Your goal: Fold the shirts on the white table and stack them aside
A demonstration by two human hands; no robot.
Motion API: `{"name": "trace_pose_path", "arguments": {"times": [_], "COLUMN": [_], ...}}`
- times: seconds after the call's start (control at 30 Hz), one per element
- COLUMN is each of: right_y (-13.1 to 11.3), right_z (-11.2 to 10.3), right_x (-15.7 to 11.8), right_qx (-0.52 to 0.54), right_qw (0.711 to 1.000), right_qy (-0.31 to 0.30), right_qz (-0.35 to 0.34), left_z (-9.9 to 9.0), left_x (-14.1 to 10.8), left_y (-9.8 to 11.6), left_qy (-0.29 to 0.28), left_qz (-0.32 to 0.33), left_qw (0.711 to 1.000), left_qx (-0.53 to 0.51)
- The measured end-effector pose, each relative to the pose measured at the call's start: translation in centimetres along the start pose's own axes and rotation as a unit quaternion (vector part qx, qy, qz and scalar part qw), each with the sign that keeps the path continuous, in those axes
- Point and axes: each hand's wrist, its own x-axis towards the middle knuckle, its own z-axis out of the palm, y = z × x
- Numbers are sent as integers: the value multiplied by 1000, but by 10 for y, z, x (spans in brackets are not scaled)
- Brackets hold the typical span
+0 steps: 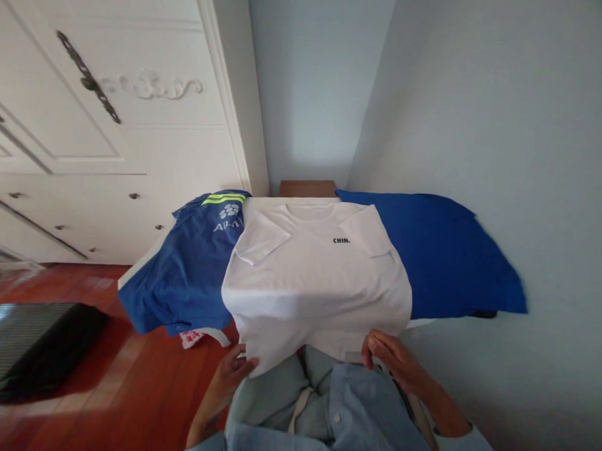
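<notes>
A white T-shirt [313,271] with a small dark "CHIN." print lies face up across a white-topped table [150,253], its sleeves folded inward over the front. Its lower part hangs over the near edge. My left hand [231,371] pinches the bottom left corner of the shirt. At the bottom right of the hem, my right hand [386,356] has its fingers curled closed on the fabric. A dark blue shirt [193,270] with yellow-green stripes lies to the left, and plain blue cloth [442,252] lies to the right.
White cabinets [178,151] stand behind on the left, and a grey-blue wall [495,110] rises on the right. A brown box-like object [307,188] shows behind the table. On the red wooden floor [123,393] sits a dark striped item [32,350] at far left.
</notes>
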Motion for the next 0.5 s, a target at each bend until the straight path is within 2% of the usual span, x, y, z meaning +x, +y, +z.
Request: {"name": "trace_pose_path", "arguments": {"times": [0.07,0.17,0.23,0.33,0.4,0.5], "right_y": [14,29,38,56,70,90], "right_z": [1,-14,-29,-45,-46,-30], "right_x": [-10,-14,-17,-24,-29,-31], "right_qx": [-44,-158,-205,-221,-224,-222], "right_qw": [998,982,970,956,952,959], "right_qy": [30,55,35,-16,-3,50], "right_qz": [33,88,127,191,208,170], "left_z": [2,4,4,4,5,9], "left_x": [-6,-13,-15,-18,-18,-17], "left_y": [8,20,25,28,30,34], "left_qy": [-10,-12,-10,-15,-6,33], "left_qz": [7,17,23,26,25,15], "left_qw": [1000,999,998,998,999,998], "left_qx": [9,37,54,57,46,51]}}
